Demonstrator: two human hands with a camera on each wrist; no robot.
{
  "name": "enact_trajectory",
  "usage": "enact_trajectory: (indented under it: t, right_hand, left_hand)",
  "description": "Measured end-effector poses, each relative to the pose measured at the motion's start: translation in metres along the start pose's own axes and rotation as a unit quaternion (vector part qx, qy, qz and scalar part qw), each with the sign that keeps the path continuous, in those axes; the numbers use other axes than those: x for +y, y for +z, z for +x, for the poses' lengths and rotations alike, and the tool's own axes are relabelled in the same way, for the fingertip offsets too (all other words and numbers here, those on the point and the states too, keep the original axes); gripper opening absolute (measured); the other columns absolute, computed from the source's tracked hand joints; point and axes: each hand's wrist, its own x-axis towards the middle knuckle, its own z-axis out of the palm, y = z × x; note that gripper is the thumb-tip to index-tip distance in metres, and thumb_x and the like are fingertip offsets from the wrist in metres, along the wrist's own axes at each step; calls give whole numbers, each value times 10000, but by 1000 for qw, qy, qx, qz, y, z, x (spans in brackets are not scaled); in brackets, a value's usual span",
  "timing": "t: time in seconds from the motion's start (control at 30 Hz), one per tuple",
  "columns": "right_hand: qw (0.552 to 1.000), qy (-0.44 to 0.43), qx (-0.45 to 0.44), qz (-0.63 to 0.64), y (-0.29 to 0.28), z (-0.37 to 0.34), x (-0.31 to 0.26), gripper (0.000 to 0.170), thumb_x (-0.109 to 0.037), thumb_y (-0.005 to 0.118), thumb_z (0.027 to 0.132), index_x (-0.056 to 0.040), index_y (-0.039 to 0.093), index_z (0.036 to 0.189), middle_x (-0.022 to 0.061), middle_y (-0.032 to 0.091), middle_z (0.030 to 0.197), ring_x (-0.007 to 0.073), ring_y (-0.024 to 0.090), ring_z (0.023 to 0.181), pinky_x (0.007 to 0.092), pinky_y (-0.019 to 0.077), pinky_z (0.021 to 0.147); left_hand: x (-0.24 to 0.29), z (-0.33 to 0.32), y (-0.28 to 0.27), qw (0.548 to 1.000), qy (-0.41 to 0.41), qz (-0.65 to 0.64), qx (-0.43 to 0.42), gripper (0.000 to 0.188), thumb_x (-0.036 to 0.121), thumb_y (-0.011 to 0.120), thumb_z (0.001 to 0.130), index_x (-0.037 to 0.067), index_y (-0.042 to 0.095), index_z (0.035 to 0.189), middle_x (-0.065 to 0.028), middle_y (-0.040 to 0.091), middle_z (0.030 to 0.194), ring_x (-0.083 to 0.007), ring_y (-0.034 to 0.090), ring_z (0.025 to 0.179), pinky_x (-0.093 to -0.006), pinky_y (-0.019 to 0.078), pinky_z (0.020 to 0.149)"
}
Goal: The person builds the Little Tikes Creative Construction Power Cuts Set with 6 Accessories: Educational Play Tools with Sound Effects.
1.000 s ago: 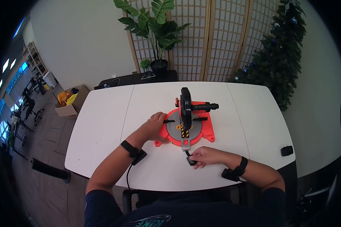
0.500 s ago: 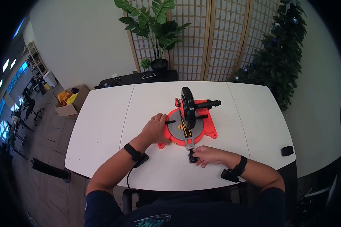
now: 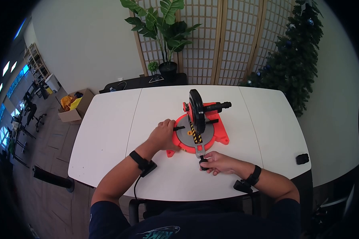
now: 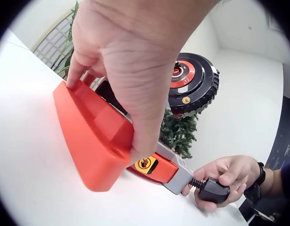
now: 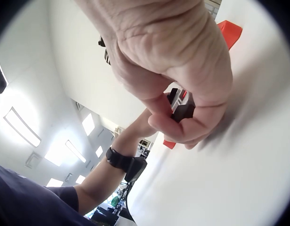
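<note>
A toy-like miter saw with an orange-red base (image 3: 221,137), a grey round turntable (image 3: 183,137) and a black blade guard (image 3: 196,111) stands on the white table. My left hand (image 3: 162,135) grips the left side of the base, thumb toward the front and fingers toward the back in the left wrist view. At the saw's front, my right hand (image 3: 219,162) holds a black knob (image 4: 214,190) between thumb and fingers. The knob's threaded shaft (image 4: 196,182) meets the end of the grey front arm (image 4: 179,181). In the right wrist view, my fingers mostly hide the knob.
A small black object (image 3: 302,159) lies near the right edge of the white table (image 3: 107,131). Beyond the table are a potted plant (image 3: 167,69), a folding screen (image 3: 239,44) and a decorated tree (image 3: 285,63). An open cardboard box (image 3: 77,107) stands to the left.
The saw has turned slightly and shifted a little right, with my left hand on it. The knob, tilted at first, now stands more in line with the front arm.
</note>
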Motion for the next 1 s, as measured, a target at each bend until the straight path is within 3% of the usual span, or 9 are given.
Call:
enact_trajectory:
  t: [0.07, 0.17, 0.4, 0.5, 0.6, 0.7, 1.0]
  right_hand:
    - [999, -14, 27, 38, 1, 0, 3, 535, -258, 698, 978, -58, 397, 1371, 44, 679, 1026, 91, 597, 786, 229, 470, 624]
    - [998, -22, -3, 65, 0, 0, 0, 589, -262, 700, 976, -110, 347, 1424, 73, 689, 1100, 83, 613, 791, 216, 491, 625]
    - [992, -22, -27, 123, -1, -5, -9, 558, -237, 717, 962, -141, 376, 1394, 85, 684, 1115, 87, 639, 787, 198, 477, 601]
    - [992, -29, -33, 119, -2, -5, -9, 555, -271, 720, 962, -153, 394, 1395, 51, 686, 1075, 93, 634, 805, 211, 469, 630]
    - [991, -39, -40, 121, -3, -4, -10, 539, -271, 719, 962, -144, 407, 1383, 53, 686, 1075, 88, 636, 792, 206, 472, 614]
    - [991, -44, -41, 120, -2, -4, -11, 529, -266, 715, 965, -136, 412, 1379, 52, 685, 1076, 87, 635, 791, 205, 476, 608]
    - [990, -51, -40, 122, 1, -3, -9, 496, -244, 688, 983, -141, 413, 1384, 75, 693, 1120, 98, 647, 804, 212, 493, 636]
  left_hand:
    - [-2, 1, -3, 1000, 4, -18, -1, 1103, 441, 932, 487, 6, 445, 1376, -182, 539, 1332, -406, 543, 1222, -446, 486, 1040]
    - [-7, 3, -2, 999, 2, -34, 1, 1098, 463, 925, 484, 7, 462, 1369, -184, 546, 1343, -395, 552, 1225, -440, 479, 1046]
    - [-10, 5, -8, 999, 24, -34, -30, 1078, 500, 895, 552, 14, 448, 1404, -201, 505, 1406, -386, 513, 1306, -443, 447, 1087]
    - [-5, 3, -10, 999, 34, -5, -41, 1066, 519, 879, 587, 11, 438, 1414, -200, 479, 1430, -387, 490, 1332, -460, 424, 1111]
    - [-6, 4, -4, 996, 54, 75, 8, 1068, 493, 893, 572, 11, 435, 1408, -201, 457, 1450, -384, 476, 1346, -475, 404, 1126]
    - [-4, 5, -3, 996, 80, 32, 27, 1056, 450, 913, 547, 18, 442, 1388, -200, 488, 1418, -386, 491, 1331, -476, 398, 1127]
    - [16, 7, -10, 990, 82, 110, 13, 1076, 425, 925, 534, -3, 426, 1385, -215, 587, 1280, -371, 571, 1239, -450, 450, 1070]
